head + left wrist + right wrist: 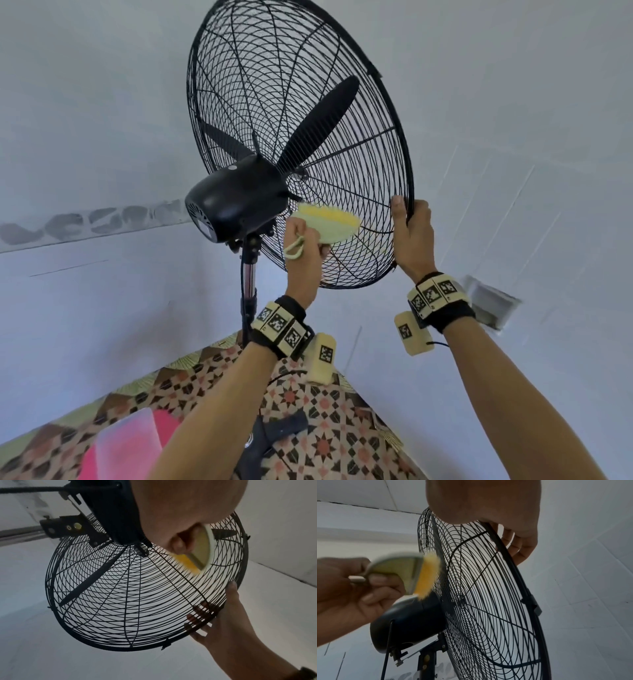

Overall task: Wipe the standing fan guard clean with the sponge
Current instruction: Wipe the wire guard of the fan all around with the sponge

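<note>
Gripping sponge (329, 224) w/ left hand (306, 246) against rear fan guard (349, 260), right hand (411, 236) clasping guard rim

We see our left hand (181, 524) gripping the yellow sponge (197, 555) against the black wire fan guard (120, 601), while our right hand (228, 622) curls round its rim.

Home room: patterned floor (308, 438), white walls (102, 308)
</note>
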The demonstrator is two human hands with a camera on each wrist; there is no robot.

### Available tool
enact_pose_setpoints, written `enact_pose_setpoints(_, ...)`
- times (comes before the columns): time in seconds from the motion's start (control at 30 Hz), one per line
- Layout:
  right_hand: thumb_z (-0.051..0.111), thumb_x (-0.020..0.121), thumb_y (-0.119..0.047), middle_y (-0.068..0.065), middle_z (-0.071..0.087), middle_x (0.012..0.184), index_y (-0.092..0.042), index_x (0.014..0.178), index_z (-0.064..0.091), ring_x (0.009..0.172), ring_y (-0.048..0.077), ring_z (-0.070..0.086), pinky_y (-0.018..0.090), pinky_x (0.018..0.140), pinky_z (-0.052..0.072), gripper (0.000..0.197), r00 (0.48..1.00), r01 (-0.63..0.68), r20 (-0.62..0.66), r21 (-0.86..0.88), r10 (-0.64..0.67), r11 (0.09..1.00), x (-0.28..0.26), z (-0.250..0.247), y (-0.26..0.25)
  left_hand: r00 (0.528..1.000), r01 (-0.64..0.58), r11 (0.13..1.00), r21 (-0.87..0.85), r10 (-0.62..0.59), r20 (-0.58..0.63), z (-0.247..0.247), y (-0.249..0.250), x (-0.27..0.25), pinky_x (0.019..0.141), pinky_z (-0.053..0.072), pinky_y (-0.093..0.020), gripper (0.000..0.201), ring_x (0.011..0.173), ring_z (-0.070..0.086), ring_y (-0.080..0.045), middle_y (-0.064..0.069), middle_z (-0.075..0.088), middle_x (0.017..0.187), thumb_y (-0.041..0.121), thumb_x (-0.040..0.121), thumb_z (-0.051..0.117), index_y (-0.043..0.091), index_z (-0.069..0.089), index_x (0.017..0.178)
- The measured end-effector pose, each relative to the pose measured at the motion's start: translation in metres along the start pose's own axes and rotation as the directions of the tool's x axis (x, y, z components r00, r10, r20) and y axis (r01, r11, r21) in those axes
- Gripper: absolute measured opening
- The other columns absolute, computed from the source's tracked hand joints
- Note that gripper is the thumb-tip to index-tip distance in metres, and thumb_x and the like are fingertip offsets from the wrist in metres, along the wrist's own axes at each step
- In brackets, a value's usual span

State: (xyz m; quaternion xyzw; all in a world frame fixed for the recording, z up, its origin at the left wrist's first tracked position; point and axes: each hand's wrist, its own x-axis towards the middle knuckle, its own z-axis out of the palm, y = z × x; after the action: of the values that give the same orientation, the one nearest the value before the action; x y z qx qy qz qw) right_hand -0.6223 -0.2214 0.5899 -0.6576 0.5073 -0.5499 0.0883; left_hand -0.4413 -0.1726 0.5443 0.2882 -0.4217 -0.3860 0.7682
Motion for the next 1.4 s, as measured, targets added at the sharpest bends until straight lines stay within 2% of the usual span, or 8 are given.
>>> enact_pose_setpoints(0.23,0.032,0.098,-0.076,0.011,0.056,0.119,-0.020,0.114,0.043,0.100,0.022,0.058,0.040,0.088,0.048,0.059,0.990,-0.061,0.122,-0.027,0.064,0.998,0.010,-0.011,0.001,0.981,0.060,0.997,0.041,-0.067,0.184,0.036,-0.007,-0.024,0.050,0.037,-0.020,0.015,0.064,0.043,-0.019,-0.014,0.044,0.088,0.013,0.094,0.044,0.002,0.034,0.097)
enact_pose_setpoints(0.53,0.027,0.085,-0.091,0.000,0.039,0.115,-0.026,0.108,0.036,0.100,0.015,0.045,0.045,0.099,0.047,0.070,0.968,-0.076,0.240,-0.024,0.080,0.997,0.012,-0.018,0.001,1.000,0.028,0.999,-0.032,-0.028,0.006,0.040,-0.004,-0.031,0.053,0.041,-0.020,0.007,0.068,0.049,-0.009,-0.004,0.049,0.085,0.014,0.089,0.044,0.012,0.040,0.095)
enact_pose_setpoints(0.77,0.035,0.102,-0.066,0.007,0.039,0.132,-0.019,0.121,0.040,0.120,0.020,0.047,0.050,0.115,0.037,0.051,0.937,-0.116,0.331,-0.001,0.110,0.993,0.010,-0.030,-0.010,0.998,-0.009,0.999,0.049,0.006,0.063,0.037,-0.004,-0.032,0.056,0.043,-0.021,0.018,0.072,0.046,-0.013,-0.010,0.042,0.088,0.014,0.093,0.045,0.001,0.032,0.092)
enact_pose_setpoints(0.93,0.032,0.085,-0.090,-0.004,0.040,0.108,-0.026,0.101,0.047,0.097,0.015,0.047,0.044,0.099,0.043,0.068,0.935,-0.147,0.332,0.052,0.122,0.988,0.010,-0.030,-0.014,0.996,0.003,0.997,0.081,-0.011,0.094,0.055,-0.005,-0.042,0.055,0.044,-0.018,0.016,0.074,0.043,-0.021,-0.012,0.040,0.091,0.009,0.095,0.045,0.002,0.031,0.094)
enact_pose_setpoints(1.03,0.029,0.083,-0.095,0.003,0.051,0.128,-0.010,0.129,0.053,0.117,0.020,0.055,0.050,0.109,0.042,0.099,0.913,-0.260,0.343,0.066,0.222,0.963,0.018,-0.031,-0.001,0.983,0.035,0.994,0.101,-0.052,0.175,0.048,-0.001,-0.037,0.051,0.039,-0.018,0.016,0.069,0.036,-0.022,-0.011,0.037,0.089,0.007,0.094,0.045,0.008,0.029,0.090)
enact_pose_setpoints(1.17,0.016,0.087,-0.092,-0.005,0.050,0.135,-0.036,0.128,0.049,0.131,0.021,0.046,0.057,0.118,0.030,0.076,0.936,-0.194,0.309,0.054,0.168,0.980,0.005,-0.027,0.013,0.972,0.075,0.992,0.099,-0.094,0.214,0.034,0.009,-0.034,0.054,0.029,-0.029,0.018,0.065,0.034,-0.018,-0.011,0.040,0.090,0.013,0.092,0.047,0.001,0.033,0.093)
enact_pose_setpoints(1.33,0.028,0.105,-0.066,0.001,0.043,0.149,-0.024,0.152,0.040,0.130,0.011,0.038,0.034,0.114,0.026,0.065,0.955,-0.168,0.267,0.143,0.125,0.975,-0.010,-0.032,-0.006,0.997,-0.015,0.991,0.134,0.005,0.075,0.052,0.006,-0.042,0.058,0.041,-0.026,0.022,0.078,0.038,-0.020,-0.011,0.040,0.090,0.012,0.092,0.047,-0.002,0.031,0.094)
enact_pose_setpoints(1.4,0.026,0.099,-0.073,-0.001,0.042,0.154,-0.027,0.154,0.039,0.139,0.013,0.039,0.043,0.120,0.029,0.073,0.944,-0.204,0.297,0.187,0.143,0.961,-0.004,-0.039,-0.002,0.995,-0.052,0.986,0.161,0.036,0.098,0.068,0.000,-0.049,0.056,0.041,-0.025,0.019,0.076,0.036,-0.021,-0.013,0.036,0.086,0.004,0.098,0.046,0.001,0.028,0.092)
